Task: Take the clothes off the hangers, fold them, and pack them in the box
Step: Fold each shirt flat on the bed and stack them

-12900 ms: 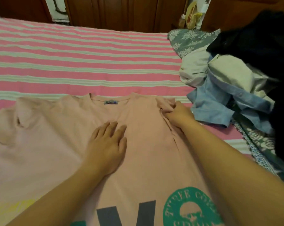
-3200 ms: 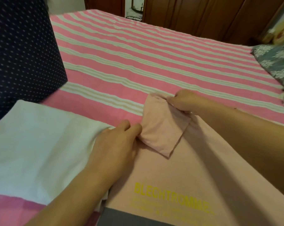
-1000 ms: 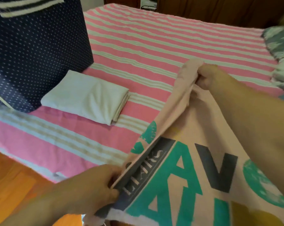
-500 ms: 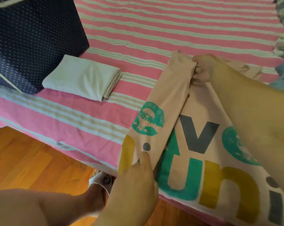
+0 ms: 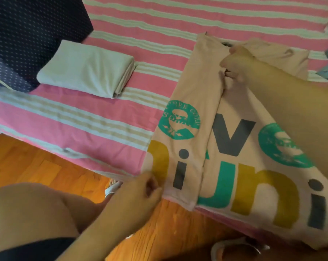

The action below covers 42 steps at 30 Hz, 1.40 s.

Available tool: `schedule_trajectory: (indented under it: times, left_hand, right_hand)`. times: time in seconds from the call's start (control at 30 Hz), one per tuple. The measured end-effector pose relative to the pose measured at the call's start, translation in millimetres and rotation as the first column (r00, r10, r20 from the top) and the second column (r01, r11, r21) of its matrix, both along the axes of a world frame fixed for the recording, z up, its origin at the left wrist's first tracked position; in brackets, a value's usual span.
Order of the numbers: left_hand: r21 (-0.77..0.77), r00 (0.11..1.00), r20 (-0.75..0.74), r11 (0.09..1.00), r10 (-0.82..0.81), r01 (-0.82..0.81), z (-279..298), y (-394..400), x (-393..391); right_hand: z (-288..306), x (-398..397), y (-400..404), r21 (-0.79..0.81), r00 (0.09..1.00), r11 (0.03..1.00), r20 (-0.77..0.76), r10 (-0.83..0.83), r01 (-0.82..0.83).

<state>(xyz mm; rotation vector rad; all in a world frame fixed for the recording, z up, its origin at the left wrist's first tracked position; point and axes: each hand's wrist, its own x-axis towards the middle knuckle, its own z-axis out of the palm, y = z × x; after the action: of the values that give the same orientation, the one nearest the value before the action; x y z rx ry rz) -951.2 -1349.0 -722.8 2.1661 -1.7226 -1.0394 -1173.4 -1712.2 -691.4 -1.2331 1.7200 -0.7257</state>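
Pink T-shirt (image 5: 202, 95) spread flat on the striped bed, printed side up with big teal, mustard and grey letters and round teal emblems; left side folded inward as a long panel over the body, hem reaching the bed's near edge. Folded white garment (image 5: 84, 67) lying as a neat rectangle on the bed, well apart from the shirt, just beside the box. Dark blue, white-dotted box (image 5: 27, 31) standing on the bed at far left.

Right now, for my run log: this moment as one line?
stage: folding | left hand: pinches hem of pink printed T-shirt | right hand: grips collar end | folded white cloth: beside dotted navy box
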Motion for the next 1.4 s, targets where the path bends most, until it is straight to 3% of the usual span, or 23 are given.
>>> schedule_trajectory:
  times: [0.07, 0.1, 0.2, 0.3, 0.37, 0.47, 0.6, 0.87, 0.97, 1.03, 1.1, 1.3, 1.4]
  left_hand:
    - [-0.041, 0.984, 0.063, 0.985, 0.169, -0.167, -2.5, -4.3, 28.8]
    - [-0.023, 0.975, 0.054, 0.976, 0.216, -0.215, -5.4, -7.9, 36.6]
    - [0.175, 0.939, -0.18, 0.949, 0.292, -0.261, -22.5, -10.8, 41.2]
    - [0.163, 0.888, -0.347, 0.952, 0.302, -0.26, -33.4, 1.9, 40.6]
    - [0.127, 0.85, -0.413, 0.945, 0.327, -0.302, -35.4, 10.5, 41.4]
    - [0.171, 0.752, -0.539, 0.923, 0.381, -0.345, -31.1, 23.4, 38.3]
    - [0.188, 0.665, -0.656, 0.93, 0.357, -0.315, -30.7, 36.0, 43.9]
    - [0.153, 0.789, -0.561, 0.968, 0.252, -0.2, -31.7, 37.2, 61.0]
    - [0.138, 0.89, -0.404, 0.976, 0.212, -0.17, -34.7, 35.3, 60.2]
    - [0.11, 0.989, -0.146, 0.994, 0.005, 0.011, -35.3, 34.1, 67.7]
    - [0.106, 0.983, 0.056, 0.98, -0.175, 0.168, -21.3, 30.6, 70.7]
    - [-0.153, 0.951, -0.129, 0.953, -0.282, 0.262, 61.5, -63.2, 14.5]
    - [-0.286, 0.944, -0.108, 0.92, -0.31, 0.27, 71.8, -158.1, -22.5]
  right_hand:
    - [6.4, 0.0, 37.7, -0.062, 0.991, 0.998, -0.135, -0.021, 0.013]
    - [5.0, -1.6, 60.7, -0.092, 0.99, 0.995, -0.133, -0.037, 0.025]
    - [3.8, 1.1, 165.4, -0.205, 0.997, 0.977, -0.019, -0.068, 0.063]
    - [-20.3, 5.7, 291.4, -0.107, 0.997, 0.992, 0.04, -0.059, 0.063]
    - [-40.6, 12.4, 360.8, -0.052, 0.998, 0.998, -0.055, -0.023, 0.021]
    - [-65.4, 34.6, 402.0, 0.011, 0.995, 0.996, -0.058, -0.085, 0.086]
    - [-74.0, 63.7, 396.4, 0.048, 0.959, 0.963, 0.088, -0.269, 0.266]
    - [-86.6, 74.8, 419.4, 0.006, 0.958, 0.958, -0.032, -0.285, 0.285]
    - [-76.9, 59.6, 419.7, -0.016, 0.961, 0.975, -0.167, -0.219, 0.22]
    - [-59.9, 42.4, 417.1, -0.039, 0.959, 0.983, -0.217, -0.182, 0.178]
    - [-36.1, 16.5, 400.5, -0.06, 0.953, 0.987, -0.26, -0.157, 0.146]
    - [21.2, -89.5, 262.3, -0.149, 0.875, 0.982, -0.452, -0.172, 0.116]
    - [30.7, -125.3, 183.0, -0.128, 0.832, 0.991, -0.546, -0.101, 0.037]
